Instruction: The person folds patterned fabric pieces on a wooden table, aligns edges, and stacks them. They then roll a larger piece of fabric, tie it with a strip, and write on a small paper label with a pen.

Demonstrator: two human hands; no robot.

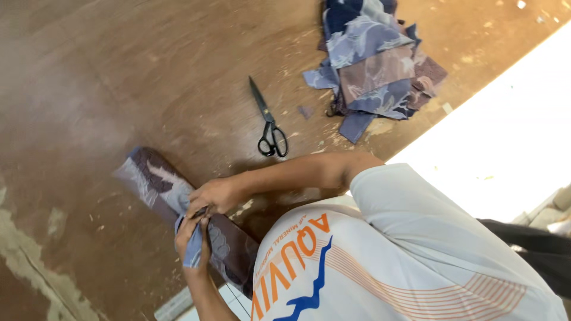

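Note:
A long folded bundle of purple, grey and blue patterned cloth (151, 175) lies slantwise on a brown wooden surface (119, 71). My right hand (217, 193) presses down on the bundle's middle, fingers closed on the cloth. Just below it, my left hand (190, 235) pinches a light blue strip of cloth (193, 252) that runs around the bundle. The two hands touch each other. The bundle's near end (235, 252) disappears under my white shirt with orange and blue print.
Black scissors (270, 128) lie shut on the wood beyond my right arm. A pile of cut patterned cloth pieces (375, 59) sits at the far right. Small scraps dot the surface. A very bright white area (511, 142) borders the wood on the right.

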